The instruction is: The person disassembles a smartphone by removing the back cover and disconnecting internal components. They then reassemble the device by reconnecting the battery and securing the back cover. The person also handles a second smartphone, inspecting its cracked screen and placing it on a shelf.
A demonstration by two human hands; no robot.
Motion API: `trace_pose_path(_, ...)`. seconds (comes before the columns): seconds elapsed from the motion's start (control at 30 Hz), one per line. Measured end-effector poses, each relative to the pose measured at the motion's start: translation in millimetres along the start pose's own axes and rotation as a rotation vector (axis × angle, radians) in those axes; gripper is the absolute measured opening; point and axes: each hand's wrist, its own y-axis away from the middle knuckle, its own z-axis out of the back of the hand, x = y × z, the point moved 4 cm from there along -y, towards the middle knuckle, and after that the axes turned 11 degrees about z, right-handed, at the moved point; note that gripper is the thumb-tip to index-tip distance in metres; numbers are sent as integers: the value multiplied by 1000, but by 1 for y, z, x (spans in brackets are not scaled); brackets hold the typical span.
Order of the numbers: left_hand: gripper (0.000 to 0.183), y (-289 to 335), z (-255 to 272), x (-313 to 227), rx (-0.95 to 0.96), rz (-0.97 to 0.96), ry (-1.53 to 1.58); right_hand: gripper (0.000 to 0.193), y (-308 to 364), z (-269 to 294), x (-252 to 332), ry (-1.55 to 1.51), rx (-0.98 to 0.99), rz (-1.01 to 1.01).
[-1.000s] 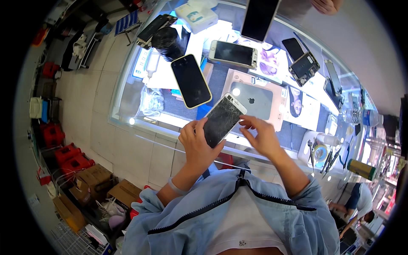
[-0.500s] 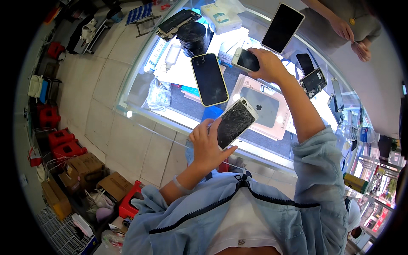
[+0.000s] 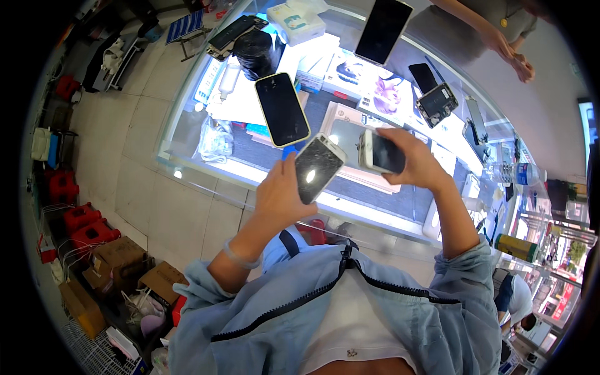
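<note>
In my left hand (image 3: pixel 275 197) is a white smartphone (image 3: pixel 317 167) with a cracked screen, held by its edges and tilted over the front of the glass counter. My right hand (image 3: pixel 417 159) grips a smaller white smartphone (image 3: pixel 384 154) with a dark screen, fingers and thumb along its sides. The two phones are close but apart. Just beyond the cracked one, a dark phone with a pale yellow rim (image 3: pixel 282 109) lies on the glass. Under the right-hand phone, inside the case, shows a pinkish box (image 3: pixel 337 119).
Farther back on the counter (image 3: pixel 250 199) are a large dark phone (image 3: pixel 383 31), an opened phone (image 3: pixel 437 103), a black roll (image 3: pixel 256 56) and a tissue pack (image 3: pixel 297 22). Another person's hands (image 3: pixel 517 62) are at the far right. Cardboard boxes (image 3: pixel 119 259) stand on the left.
My right hand has picked the smaller white phone up off the counter and drawn it nearer, beside the cracked one. My left hand has shifted slightly left with its phone. The view has moved too.
</note>
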Motion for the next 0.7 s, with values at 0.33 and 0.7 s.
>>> trace_pose_path(0.33,93,27,12,34,-22,-43,332,73,-12,-43,24,394,308,292)
trace_pose_path(0.7,95,48,18,38,433,-40,1225,58,-41,-63,44,608,383,212)
